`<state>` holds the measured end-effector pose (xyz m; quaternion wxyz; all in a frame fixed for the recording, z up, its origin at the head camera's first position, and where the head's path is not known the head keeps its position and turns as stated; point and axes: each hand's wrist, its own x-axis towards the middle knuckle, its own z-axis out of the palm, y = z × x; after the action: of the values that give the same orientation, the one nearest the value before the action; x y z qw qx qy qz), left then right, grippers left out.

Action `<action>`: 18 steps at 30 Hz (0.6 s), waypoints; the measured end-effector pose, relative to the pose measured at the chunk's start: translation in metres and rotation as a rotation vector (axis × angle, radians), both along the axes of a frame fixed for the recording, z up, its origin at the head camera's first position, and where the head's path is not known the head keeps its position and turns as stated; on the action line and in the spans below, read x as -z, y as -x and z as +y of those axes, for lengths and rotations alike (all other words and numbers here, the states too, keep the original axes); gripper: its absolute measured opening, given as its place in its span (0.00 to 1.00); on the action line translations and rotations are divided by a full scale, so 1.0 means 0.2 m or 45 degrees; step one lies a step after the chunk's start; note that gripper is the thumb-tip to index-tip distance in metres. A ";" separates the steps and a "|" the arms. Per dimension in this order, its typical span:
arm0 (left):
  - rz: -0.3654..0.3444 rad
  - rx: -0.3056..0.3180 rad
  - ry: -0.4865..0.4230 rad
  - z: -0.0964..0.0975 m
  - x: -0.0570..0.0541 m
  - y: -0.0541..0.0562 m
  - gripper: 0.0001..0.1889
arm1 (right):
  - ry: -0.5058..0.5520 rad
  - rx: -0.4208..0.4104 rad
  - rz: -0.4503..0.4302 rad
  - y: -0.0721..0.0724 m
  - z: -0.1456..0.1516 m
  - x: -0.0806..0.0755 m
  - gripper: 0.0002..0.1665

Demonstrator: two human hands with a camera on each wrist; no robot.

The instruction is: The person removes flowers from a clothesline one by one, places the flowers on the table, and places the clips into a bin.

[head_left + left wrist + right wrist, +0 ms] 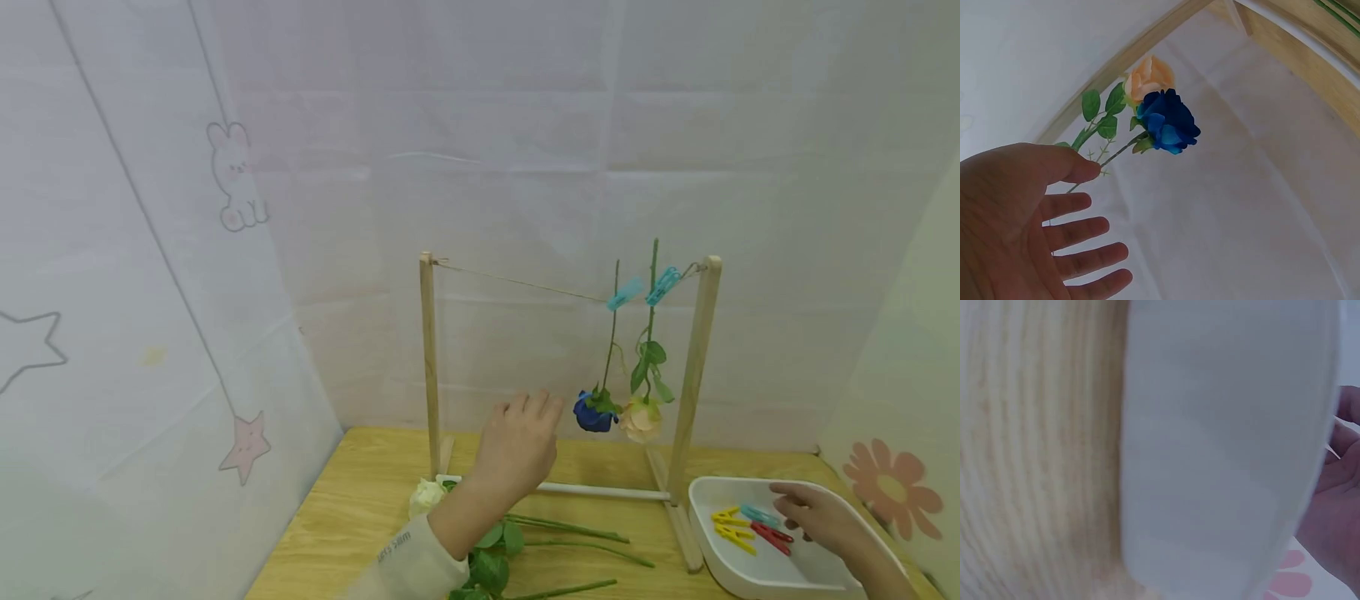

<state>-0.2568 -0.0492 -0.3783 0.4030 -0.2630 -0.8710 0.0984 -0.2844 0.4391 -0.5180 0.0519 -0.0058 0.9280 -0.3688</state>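
Note:
My left hand [519,437] hovers in front of the wooden frame, its fingers spread apart and holding nothing in the left wrist view. Just right of it a blue rose [595,412] hangs head down, its stem clipped to a string by a light-blue clothespin [625,294]. Beside that, a peach rose [641,419] hangs from a second blue clothespin [663,286]. My right hand [817,517] is over the white basin [738,575], close to red clothespins [772,537], yellow clothespins [733,533] and a blue clothespin [759,514]. No object shows in its fingers.
The wooden frame's posts [430,367] carry the sagging string [517,281], with a white bar [600,491] low between them. Under my left forearm lie a white rose [426,497] and several green stems [577,530] on the wooden table [330,517].

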 end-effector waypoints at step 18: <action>-0.522 0.255 -0.281 -0.06 -0.14 0.12 0.23 | -0.186 -0.152 0.416 -0.08 -0.23 -0.49 0.27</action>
<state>-0.2799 -0.0609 -0.3509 0.2519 -0.3170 -0.9096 -0.0931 -0.2678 0.3930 -0.4200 -0.0775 -0.1168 0.9464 -0.2908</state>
